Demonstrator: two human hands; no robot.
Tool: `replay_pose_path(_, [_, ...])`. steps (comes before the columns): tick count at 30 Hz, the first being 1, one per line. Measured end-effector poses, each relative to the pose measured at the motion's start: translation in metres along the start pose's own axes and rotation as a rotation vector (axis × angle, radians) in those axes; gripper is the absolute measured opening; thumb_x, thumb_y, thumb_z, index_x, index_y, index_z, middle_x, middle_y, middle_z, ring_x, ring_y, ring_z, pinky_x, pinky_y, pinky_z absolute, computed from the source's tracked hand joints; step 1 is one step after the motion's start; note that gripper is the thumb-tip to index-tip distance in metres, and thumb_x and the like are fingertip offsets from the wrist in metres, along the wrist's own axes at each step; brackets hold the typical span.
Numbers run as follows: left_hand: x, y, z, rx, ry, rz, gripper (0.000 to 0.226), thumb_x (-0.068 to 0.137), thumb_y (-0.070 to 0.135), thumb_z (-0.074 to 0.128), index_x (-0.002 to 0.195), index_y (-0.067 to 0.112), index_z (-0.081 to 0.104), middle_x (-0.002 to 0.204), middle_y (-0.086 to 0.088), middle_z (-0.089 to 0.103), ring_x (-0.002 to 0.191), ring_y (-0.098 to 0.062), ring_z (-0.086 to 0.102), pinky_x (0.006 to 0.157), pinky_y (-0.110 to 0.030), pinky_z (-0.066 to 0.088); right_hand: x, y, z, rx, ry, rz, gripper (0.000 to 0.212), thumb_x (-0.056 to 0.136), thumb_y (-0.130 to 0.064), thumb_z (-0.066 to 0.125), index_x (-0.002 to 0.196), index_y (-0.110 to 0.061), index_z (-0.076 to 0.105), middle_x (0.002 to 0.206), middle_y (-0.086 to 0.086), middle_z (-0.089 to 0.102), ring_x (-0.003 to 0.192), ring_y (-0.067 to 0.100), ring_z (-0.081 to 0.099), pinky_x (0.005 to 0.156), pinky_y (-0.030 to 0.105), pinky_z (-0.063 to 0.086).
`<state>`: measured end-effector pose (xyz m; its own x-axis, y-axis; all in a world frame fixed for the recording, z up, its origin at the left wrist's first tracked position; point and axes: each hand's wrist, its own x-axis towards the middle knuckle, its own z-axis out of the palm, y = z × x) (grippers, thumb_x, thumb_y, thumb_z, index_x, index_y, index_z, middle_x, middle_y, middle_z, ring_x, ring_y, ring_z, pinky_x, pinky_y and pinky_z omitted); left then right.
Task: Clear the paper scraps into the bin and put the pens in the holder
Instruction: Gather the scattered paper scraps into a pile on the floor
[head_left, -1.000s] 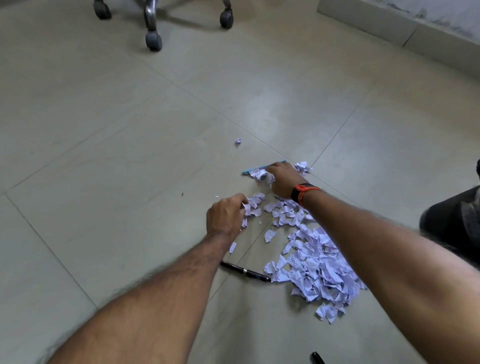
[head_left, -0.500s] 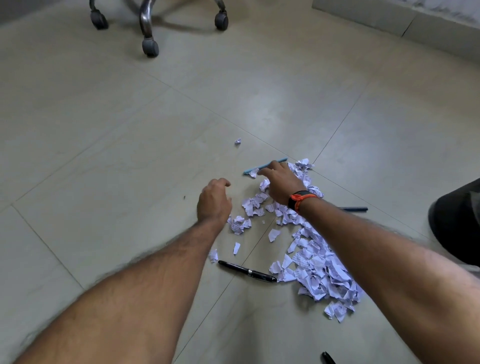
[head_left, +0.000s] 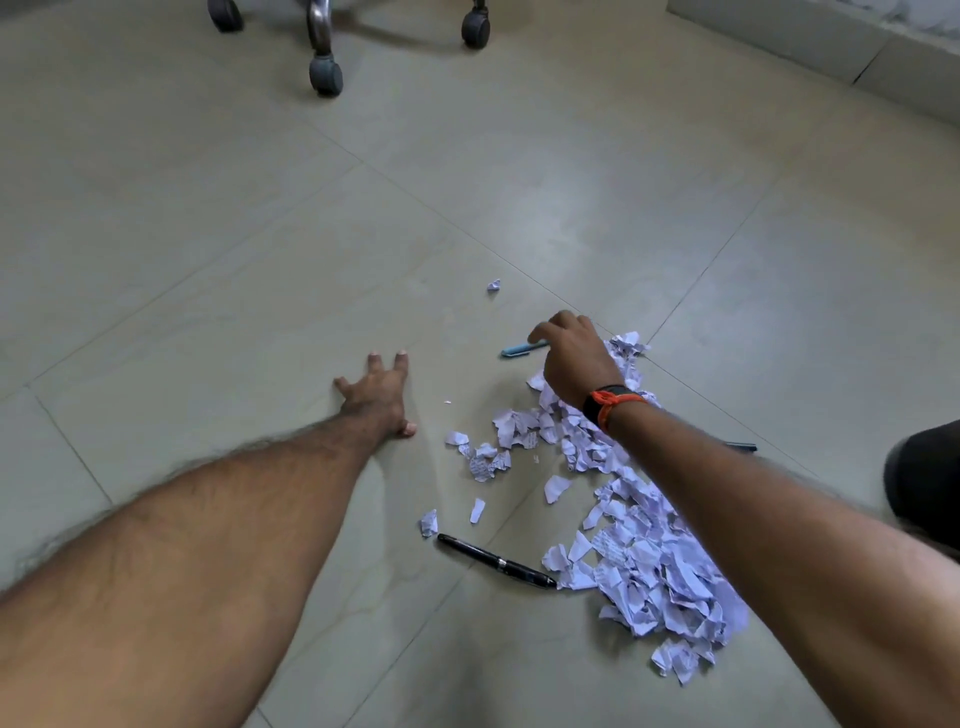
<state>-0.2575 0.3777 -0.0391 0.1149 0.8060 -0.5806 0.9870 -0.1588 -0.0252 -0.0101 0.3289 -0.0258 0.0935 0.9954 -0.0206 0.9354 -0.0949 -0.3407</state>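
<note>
I count three pens on the floor (head_left: 208, 260): one light blue pen (head_left: 514, 352), one black pen (head_left: 496, 562), and one dark pen (head_left: 744, 446) with only its tip showing. The paper scraps (head_left: 654, 571) make one heap, too many for me to number, and one stray scrap (head_left: 493, 285) lies well apart from it. I see two hands, the left hand (head_left: 375, 397) and the right hand (head_left: 574, 358), one wristband (head_left: 608, 402) and three chair casters (head_left: 326, 75).

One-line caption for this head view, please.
Left hand flat on the floor, right hand touching a blue pen beside the paper scraps, black pen nearby.
</note>
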Motion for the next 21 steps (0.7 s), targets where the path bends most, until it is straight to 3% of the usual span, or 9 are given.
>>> replay_pose_path(5, [0.004, -0.002, 0.003, -0.021, -0.017, 0.004, 0.115, 0.076, 0.03, 0.079, 0.154, 0.024, -0.005, 0.161, -0.019, -0.007, 0.143, -0.032, 0.031, 0.116, -0.06, 0.009, 0.067, -0.023, 0.011, 0.053, -0.153, -0.015, 0.066, 0.077, 0.011, 0.039, 0.14, -0.007, 0.044, 0.145, 0.013, 0.04, 0.127, 0.035, 0.041, 0.105, 0.04, 0.039])
replay_pose_path(7, [0.007, -0.003, 0.005, -0.039, -0.023, 0.002, 0.115, 0.076, 0.03, 0.079, 0.154, 0.025, -0.005, 0.161, -0.018, -0.009, 0.144, -0.033, 0.026, 0.116, -0.06, 0.01, 0.095, -0.028, 0.022, 0.035, -0.225, -0.011, 0.063, 0.076, 0.009, 0.04, 0.139, -0.002, 0.04, 0.147, 0.017, 0.035, 0.131, 0.038, 0.038, 0.108, 0.042, 0.037])
replay_pose_path(13, [0.012, -0.003, 0.009, -0.049, -0.026, 0.002, 0.117, 0.074, 0.033, 0.081, 0.153, 0.027, -0.006, 0.161, -0.016, -0.008, 0.146, -0.037, 0.019, 0.114, -0.061, 0.016, 0.106, -0.052, 0.03, -0.013, -0.31, 0.058, 0.027, 0.086, 0.002, 0.044, 0.111, 0.0, 0.053, 0.13, 0.022, 0.052, 0.12, 0.036, 0.053, 0.094, 0.034, 0.042])
replay_pose_path(17, [0.011, -0.003, 0.008, -0.086, -0.03, -0.012, 0.118, 0.073, 0.034, 0.081, 0.153, 0.03, -0.006, 0.161, -0.013, -0.009, 0.145, -0.044, 0.016, 0.112, -0.061, 0.023, 0.034, -0.081, 0.06, 0.049, -0.274, -0.107, 0.035, 0.075, 0.005, 0.047, 0.107, 0.001, 0.06, 0.12, 0.02, 0.054, 0.116, 0.036, 0.052, 0.096, 0.035, 0.042])
replay_pose_path(21, [0.006, -0.001, 0.004, -0.07, -0.019, -0.002, 0.115, 0.075, 0.034, 0.08, 0.153, 0.028, -0.005, 0.161, -0.016, -0.006, 0.146, -0.041, 0.018, 0.114, -0.061, 0.018, -0.037, -0.093, 0.076, 0.083, -0.19, -0.215, 0.017, 0.077, -0.002, 0.049, 0.088, 0.001, 0.062, 0.1, 0.02, 0.059, 0.098, 0.038, 0.057, 0.081, 0.041, 0.049])
